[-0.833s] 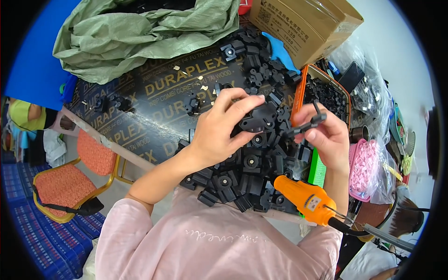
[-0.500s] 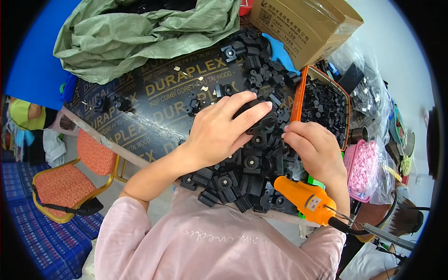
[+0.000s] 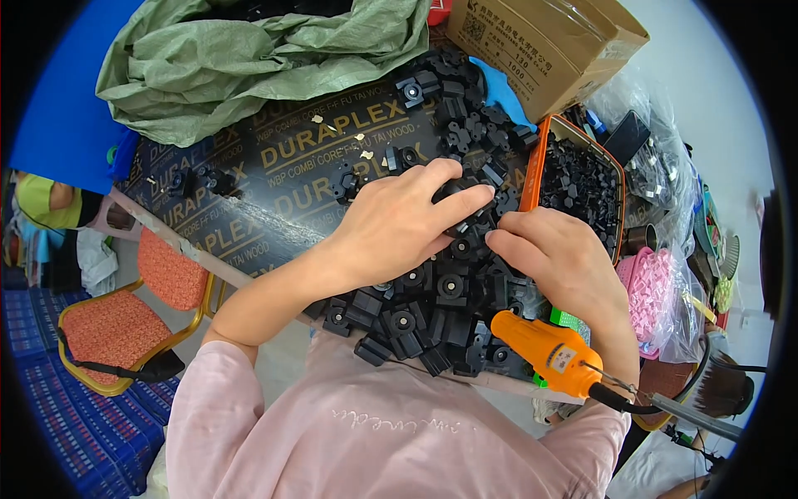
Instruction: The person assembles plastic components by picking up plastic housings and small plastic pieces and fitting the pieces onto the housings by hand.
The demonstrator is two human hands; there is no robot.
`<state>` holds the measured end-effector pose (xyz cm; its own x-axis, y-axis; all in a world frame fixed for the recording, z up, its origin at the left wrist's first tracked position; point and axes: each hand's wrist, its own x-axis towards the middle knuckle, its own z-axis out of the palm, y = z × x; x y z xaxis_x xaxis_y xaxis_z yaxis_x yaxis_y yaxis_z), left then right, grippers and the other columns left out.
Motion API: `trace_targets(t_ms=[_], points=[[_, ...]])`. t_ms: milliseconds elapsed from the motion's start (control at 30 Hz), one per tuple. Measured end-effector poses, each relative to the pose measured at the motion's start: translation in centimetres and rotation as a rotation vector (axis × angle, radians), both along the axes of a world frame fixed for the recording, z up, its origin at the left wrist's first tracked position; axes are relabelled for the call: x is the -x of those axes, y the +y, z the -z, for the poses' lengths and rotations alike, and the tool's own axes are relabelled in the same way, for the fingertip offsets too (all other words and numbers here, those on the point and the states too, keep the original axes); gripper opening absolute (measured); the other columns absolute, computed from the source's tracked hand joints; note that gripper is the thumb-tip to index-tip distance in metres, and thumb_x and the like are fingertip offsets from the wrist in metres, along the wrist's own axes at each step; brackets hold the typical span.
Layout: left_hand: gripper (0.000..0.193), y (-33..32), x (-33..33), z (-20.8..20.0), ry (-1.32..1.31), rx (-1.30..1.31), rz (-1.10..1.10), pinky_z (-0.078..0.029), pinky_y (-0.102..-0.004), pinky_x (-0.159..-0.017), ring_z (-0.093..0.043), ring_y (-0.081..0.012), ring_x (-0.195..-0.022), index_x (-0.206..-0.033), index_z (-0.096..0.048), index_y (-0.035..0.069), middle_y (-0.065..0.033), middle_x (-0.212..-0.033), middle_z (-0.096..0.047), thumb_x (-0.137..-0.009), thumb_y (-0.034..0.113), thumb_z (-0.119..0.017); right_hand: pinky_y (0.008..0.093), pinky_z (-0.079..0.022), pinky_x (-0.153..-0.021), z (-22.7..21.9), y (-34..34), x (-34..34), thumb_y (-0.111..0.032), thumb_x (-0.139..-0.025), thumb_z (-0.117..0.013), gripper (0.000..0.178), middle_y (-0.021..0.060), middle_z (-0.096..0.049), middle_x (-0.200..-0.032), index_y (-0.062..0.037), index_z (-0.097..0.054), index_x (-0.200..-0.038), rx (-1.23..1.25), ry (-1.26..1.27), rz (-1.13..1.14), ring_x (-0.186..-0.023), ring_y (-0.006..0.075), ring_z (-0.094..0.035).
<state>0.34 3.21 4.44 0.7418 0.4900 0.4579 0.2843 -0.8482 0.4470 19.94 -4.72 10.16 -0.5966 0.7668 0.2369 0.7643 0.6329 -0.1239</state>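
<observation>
My left hand (image 3: 395, 218) is curled over the heap, its fingers and thumb closed round a black plastic part (image 3: 450, 186) that they mostly cover. Close by on the right, my right hand (image 3: 559, 254) has its thumb and forefinger pinched together beside that part. Whatever the pinch holds is hidden. Beneath both hands spreads a pile of black plastic housings (image 3: 451, 287), several with a round metal centre. An orange electric screwdriver (image 3: 540, 353) hangs by my right wrist, not gripped.
Right of the pile stands an orange-rimmed tray (image 3: 534, 170) of small black pieces. Beyond are a cardboard box (image 3: 540, 54), a pink basket (image 3: 636, 303) of pink pieces and a green woven sack (image 3: 249, 75). A few black housings (image 3: 199, 181) lie at the table's left.
My right hand has shifted a little left, its fingertips now closer to my left hand. My left hand keeps its hold, its fingers slightly farther right. The screwdriver has barely swung.
</observation>
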Motion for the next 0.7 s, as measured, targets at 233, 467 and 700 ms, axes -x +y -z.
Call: trace_targets(t_ms=[233,467,700], points=[[0.058,-0.6,-0.2,0.2,0.019,-0.006,0.036,-0.049,-0.0338,-0.062,-0.058,-0.0254,-0.082,-0.114,-0.053,0.019,-0.0092,-0.099,-0.054,-0.060,0.005,-0.067,0.0314,-0.048,-0.056,1.0,0.6,-0.4,-0.005,-0.070,-0.058,0.023,0.0049,-0.056,-0.084,-0.0089,-0.057,-0.092,0.091,0.139,0.028,-0.069,0.0223,-0.059],[0.059,-1.0,-0.9,0.3,-0.086,0.055,0.091,-0.045,-0.0337,-0.055,-0.051,-0.0226,-0.064,-0.115,-0.055,0.021,-0.0037,-0.071,-0.047,-0.060,0.004,-0.067,0.0309,-0.046,-0.082,3.1,1.4,-1.2,-0.005,-0.062,-0.076,0.063,0.0081,-0.046,-0.121,-0.0062,-0.045,-0.117,0.533,0.785,0.239,-0.098,0.0193,-0.054],[0.067,-0.6,-1.4,-0.5,-0.150,0.532,0.189,-0.048,-0.0345,-0.068,-0.058,-0.0258,-0.078,-0.124,-0.045,0.012,-0.0099,-0.097,-0.057,-0.065,0.020,-0.076,0.0303,-0.041,-0.089,4.7,0.5,-1.5,-0.002,-0.067,-0.074,0.058,0.0067,-0.055,-0.106,0.0003,-0.047,-0.118,0.858,1.312,0.269,-0.099,0.0159,-0.052]])
